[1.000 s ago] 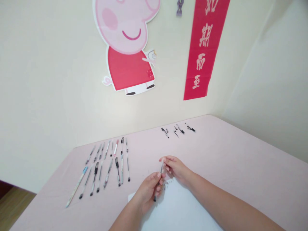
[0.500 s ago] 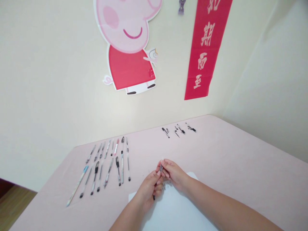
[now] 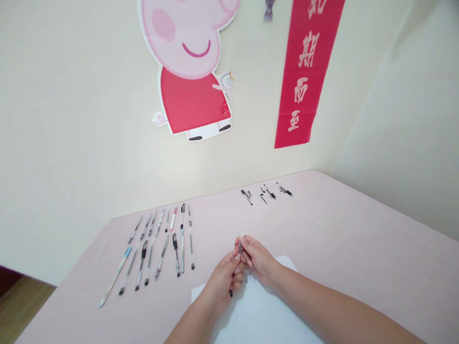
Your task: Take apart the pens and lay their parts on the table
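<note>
My left hand (image 3: 227, 276) and my right hand (image 3: 256, 257) meet above a white sheet or board (image 3: 265, 310). Between their fingertips is a slim pen (image 3: 240, 248), mostly covered by the fingers. My left hand is closed round its lower part, and a dark end shows below that hand. The fingers of my right hand pinch the upper end. A few small dark marks or bits show on the white surface just under my hands; I cannot make out what they are.
Two rows of pens (image 3: 143, 258) lie on the pink tabletop (image 3: 340, 248) to the left. Small groups of black pens and pen parts (image 3: 268, 192) lie near the back edge. The wall behind carries a cartoon pig cutout (image 3: 193, 100) and a red banner (image 3: 304, 76).
Both hands keep their hold on the pen and have shifted only very slightly. The pens on the table lie as before.
</note>
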A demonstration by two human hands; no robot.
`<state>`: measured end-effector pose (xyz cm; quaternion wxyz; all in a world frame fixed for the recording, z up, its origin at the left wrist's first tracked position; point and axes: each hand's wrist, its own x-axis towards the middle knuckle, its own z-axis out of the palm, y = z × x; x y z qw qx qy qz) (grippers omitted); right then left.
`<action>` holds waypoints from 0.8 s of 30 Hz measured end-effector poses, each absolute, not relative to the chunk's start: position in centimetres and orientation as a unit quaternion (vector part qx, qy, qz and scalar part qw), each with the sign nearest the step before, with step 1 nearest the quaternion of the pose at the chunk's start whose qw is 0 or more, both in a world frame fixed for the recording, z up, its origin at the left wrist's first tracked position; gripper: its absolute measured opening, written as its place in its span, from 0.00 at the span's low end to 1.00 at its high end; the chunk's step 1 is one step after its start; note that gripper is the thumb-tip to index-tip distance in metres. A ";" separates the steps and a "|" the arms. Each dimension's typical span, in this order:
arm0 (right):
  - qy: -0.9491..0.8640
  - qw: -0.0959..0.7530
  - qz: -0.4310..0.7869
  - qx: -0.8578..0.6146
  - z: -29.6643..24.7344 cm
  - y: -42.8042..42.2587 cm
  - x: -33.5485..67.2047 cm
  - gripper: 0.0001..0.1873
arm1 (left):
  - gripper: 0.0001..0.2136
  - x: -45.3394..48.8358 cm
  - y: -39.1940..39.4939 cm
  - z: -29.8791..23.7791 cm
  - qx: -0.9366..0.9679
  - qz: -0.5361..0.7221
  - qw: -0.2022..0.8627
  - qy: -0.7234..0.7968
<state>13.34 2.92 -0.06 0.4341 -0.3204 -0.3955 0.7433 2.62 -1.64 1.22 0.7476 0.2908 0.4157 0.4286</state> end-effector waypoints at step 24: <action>-0.377 0.462 0.693 -0.405 -0.4 2.0 12.7 0.22 | 0.24 5.8 -2.8 0.7 0.274 0.479 0.681 0.481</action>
